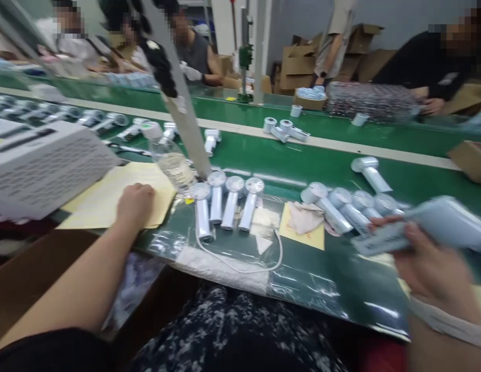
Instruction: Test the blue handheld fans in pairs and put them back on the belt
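Note:
My left hand (135,206) rests on a stack of yellow paper (159,181), its fingers curled in and nothing showing in them. At the right, my right hand (438,263) is wrapped round the handle of a light blue handheld fan (450,219), raised above the bench and blurred. Beside it on the bench lies a row of similar fans (337,206), partly hidden behind the held one. Between my hands, several more fans (233,201) stand in a row with their round heads away from me. A white cable (240,269) loops in front of them.
A clear bottle (174,165) and a slanted metal post (186,113) stand near the paper. A white perforated casing (50,165) fills the left. A pinkish cloth (305,217) lies on yellow paper. Fans and parts sit on the green conveyor (240,147); other people work across it.

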Available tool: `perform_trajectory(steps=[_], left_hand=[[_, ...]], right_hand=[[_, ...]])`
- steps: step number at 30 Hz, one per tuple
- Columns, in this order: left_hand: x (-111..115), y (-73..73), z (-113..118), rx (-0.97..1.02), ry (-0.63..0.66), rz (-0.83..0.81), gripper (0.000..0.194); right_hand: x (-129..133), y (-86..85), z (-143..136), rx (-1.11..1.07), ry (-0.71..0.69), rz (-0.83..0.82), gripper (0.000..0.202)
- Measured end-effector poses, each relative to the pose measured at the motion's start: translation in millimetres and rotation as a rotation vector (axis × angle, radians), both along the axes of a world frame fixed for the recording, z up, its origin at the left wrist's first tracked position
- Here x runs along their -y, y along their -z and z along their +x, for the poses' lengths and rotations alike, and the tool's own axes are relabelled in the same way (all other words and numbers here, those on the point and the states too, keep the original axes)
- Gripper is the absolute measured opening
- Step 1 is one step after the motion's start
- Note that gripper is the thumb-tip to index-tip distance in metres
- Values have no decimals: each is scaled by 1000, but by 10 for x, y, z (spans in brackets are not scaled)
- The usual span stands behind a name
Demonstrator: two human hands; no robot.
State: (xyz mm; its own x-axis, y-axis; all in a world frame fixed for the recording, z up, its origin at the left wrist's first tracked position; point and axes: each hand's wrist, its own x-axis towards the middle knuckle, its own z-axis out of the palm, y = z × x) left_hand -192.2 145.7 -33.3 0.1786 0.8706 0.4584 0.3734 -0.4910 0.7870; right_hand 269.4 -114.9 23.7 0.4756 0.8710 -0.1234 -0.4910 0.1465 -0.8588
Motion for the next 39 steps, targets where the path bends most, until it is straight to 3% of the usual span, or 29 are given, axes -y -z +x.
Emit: perform_trajectory(steps=[3,5,7,9,10,11,13,15,18,22,30,32,35,37,39], left_hand=[[-12,-120,78,45,28,158,25],[75,-256,189,121,93,188,24],[297,-415,401,208,170,97,27],[641,-562,723,242,111,47,24],[836,-623,915,208,143,-2,16],[1030,-676,1115,142,259,-54,8],[1372,-750,1491,-38,519,-224,14],[1610,-784,1775,-97,692,-356,16],[1756,-781,1987,-76,800,-436,11],[1745,-760,2066,-86,831,-415,10],[1738,-714,2121,-234,753,-331,11],[1711,-653,2132,-189,739,-423,17],[1701,-539,2169,-9,810,-674,46],[1725,-464,2201,66,883,-771,60],[1750,-401,2219,96,968,-798,63]], right_hand=[[18,56,-271,-57,50,-59,32],[-61,56,-506,-118,-62,-69,34],[-127,37,-715,-178,-178,-65,28],[-147,19,-861,-221,-243,-51,24],[-141,16,-907,-231,-259,-40,23],[-127,17,-937,-232,-269,-28,23],[-88,28,-961,-214,-278,-4,24],[-41,41,-957,-197,-286,5,28],[30,49,-938,-186,-307,9,32],[76,62,-930,-184,-299,49,28],[5,118,-960,-254,-258,25,22],[-14,128,-987,-288,-259,30,22],[-39,176,-1044,-281,-236,47,28],[-55,223,-1062,-182,-255,43,40],[-72,244,-1020,36,-335,21,53]])
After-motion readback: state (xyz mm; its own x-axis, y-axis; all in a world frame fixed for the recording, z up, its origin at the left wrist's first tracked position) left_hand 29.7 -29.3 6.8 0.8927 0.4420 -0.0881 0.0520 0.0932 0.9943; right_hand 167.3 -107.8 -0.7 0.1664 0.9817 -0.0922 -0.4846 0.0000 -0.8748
